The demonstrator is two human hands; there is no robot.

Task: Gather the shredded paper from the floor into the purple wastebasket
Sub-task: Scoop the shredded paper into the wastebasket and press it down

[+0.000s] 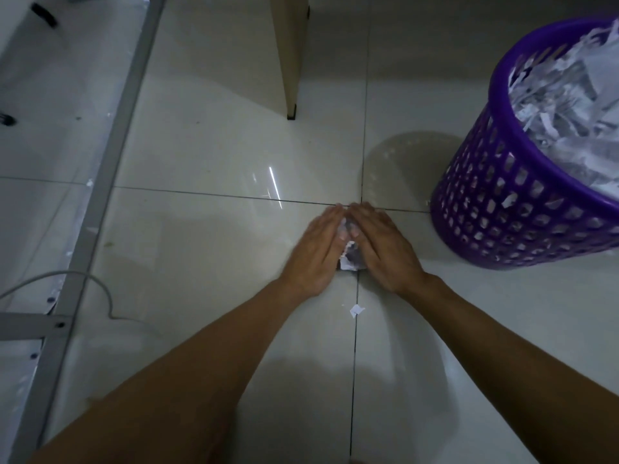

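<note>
1. Head view, the hands: I see my left hand and my right hand down on the tiled floor, set together like a tent, palms turned toward each other
2. The fingers of both hands are straight and held close together; their tips meet at the far end, right where the tile seams cross
3. Between the two palms sits a small clump of shredded paper; it shows white in the gap near the wrists, and both hands press against it from either side. I cannot tell how much of it is hidden under the hands
4. Both bare forearms run from the bottom of the picture up to the hands, the left from the lower left, the right from the lower right
5. A single loose scrap lies on the floor just behind the hands, between the forearms, on the tile seam, touching neither arm
6. The purple wastebasket stands upright to the right of the hands, near but apart from them; it is a slotted plastic one, filled with shredded paper up close to its rim
7. Further off, a pale wooden furniture leg with a dark foot stands on the floor beyond the hands
8. On the left a grey metal frame runs slantwise, with a few tiny paper bits along it, and a pale cable curves over the floor beside it
</note>
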